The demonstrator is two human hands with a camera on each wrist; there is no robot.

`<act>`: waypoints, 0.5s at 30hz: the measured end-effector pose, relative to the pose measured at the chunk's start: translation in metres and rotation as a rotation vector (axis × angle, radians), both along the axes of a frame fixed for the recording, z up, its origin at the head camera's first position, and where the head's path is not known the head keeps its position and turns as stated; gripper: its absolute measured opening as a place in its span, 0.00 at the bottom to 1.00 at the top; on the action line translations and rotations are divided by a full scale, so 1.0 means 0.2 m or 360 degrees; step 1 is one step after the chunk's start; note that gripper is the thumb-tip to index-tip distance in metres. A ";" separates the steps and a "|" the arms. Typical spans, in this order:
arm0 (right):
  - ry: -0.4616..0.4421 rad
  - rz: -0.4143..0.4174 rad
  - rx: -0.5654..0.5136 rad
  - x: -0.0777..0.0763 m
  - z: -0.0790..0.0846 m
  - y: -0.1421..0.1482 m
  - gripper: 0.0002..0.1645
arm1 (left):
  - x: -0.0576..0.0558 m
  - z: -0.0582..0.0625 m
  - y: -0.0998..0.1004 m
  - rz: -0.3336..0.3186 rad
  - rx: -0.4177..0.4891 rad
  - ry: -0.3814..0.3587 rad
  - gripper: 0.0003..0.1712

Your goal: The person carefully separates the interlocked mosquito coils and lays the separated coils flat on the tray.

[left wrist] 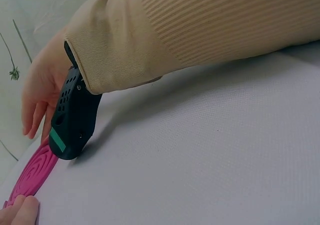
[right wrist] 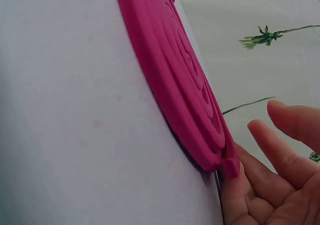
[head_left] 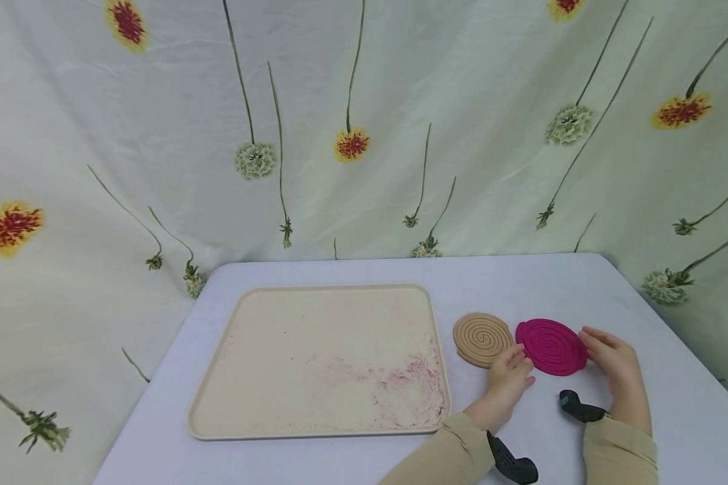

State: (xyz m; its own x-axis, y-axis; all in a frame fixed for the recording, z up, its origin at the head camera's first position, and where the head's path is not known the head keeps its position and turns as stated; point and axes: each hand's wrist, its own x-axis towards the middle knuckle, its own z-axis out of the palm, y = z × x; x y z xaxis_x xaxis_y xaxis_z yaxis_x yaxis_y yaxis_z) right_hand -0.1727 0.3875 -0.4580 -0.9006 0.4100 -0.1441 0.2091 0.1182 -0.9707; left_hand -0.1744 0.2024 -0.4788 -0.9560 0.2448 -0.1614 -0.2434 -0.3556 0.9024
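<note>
A flat pink clay coil (head_left: 551,347), wound in a spiral, lies on the table between the two hands. My left hand (head_left: 505,389) touches its left rim with its fingertips, close to a tan clay coil (head_left: 484,339) beside it. On the other side, my right hand (head_left: 620,362) reaches in from the right, fingers extended against the pink rim. In the right wrist view, fingers (right wrist: 270,185) of the right hand meet the coil's edge near its loose tail. Only the fingertips (left wrist: 25,212) of the left hand show in the left wrist view.
A large beige tray (head_left: 291,377) with pink smears fills the table's left and middle. A white cloth (head_left: 679,404) covers the table. Black devices (head_left: 516,465) are strapped at both wrists. A flower-printed curtain (head_left: 485,87) hangs behind.
</note>
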 end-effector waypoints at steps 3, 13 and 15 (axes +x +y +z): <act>-0.0024 0.0040 0.0131 0.00 0.00 0.00 0.07 | 0.00 0.01 0.00 -0.0010 -0.0001 -0.0018 0.18; -0.0083 0.0021 0.0250 -0.01 0.01 -0.03 0.31 | 0.00 0.00 0.00 -0.0003 0.0021 -0.0040 0.18; -0.0108 -0.0031 0.0209 -0.01 0.01 -0.03 0.31 | 0.00 0.00 0.00 -0.0001 0.0020 -0.0044 0.18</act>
